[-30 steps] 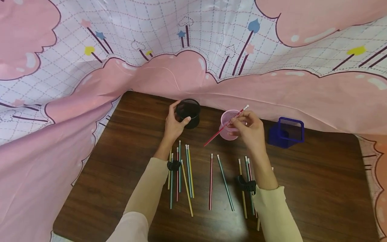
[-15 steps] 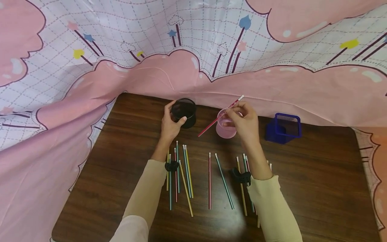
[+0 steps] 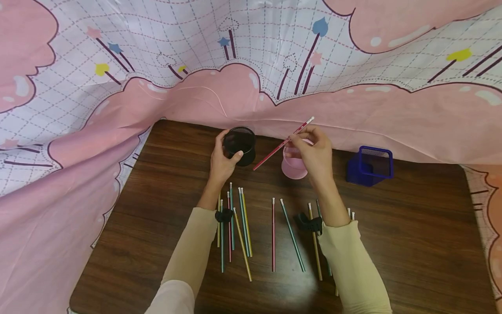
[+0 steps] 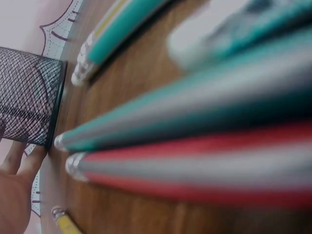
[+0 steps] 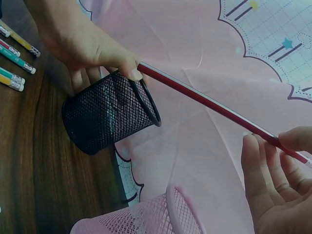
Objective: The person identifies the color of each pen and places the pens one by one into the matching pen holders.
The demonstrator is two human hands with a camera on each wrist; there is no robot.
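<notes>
My left hand (image 3: 222,162) grips the black mesh cup (image 3: 240,144) at the back of the brown table (image 3: 412,235); the cup (image 5: 108,116) leans toward me in the right wrist view, and its wall (image 4: 29,100) shows in the left wrist view beside my left hand's fingers (image 4: 14,161). My right hand (image 3: 311,152) pinches a red pencil (image 3: 283,143) near its eraser end, held slanted above the pink mesh cup (image 3: 294,163). The pencil's (image 5: 214,108) lower tip points toward the black cup's mouth. Several pencils (image 3: 235,226) lie under my left forearm.
A blue square mesh holder (image 3: 370,166) stands at the back right. A red pencil (image 3: 273,233) and a green one (image 3: 292,234) lie mid-table, more pencils (image 3: 315,248) under my right forearm. Pink patterned cloth (image 3: 117,117) drapes behind and to the left.
My right hand has lifted the red pencil up and back, from in front of the pink cup to above it. The left hand stays on the black cup.
</notes>
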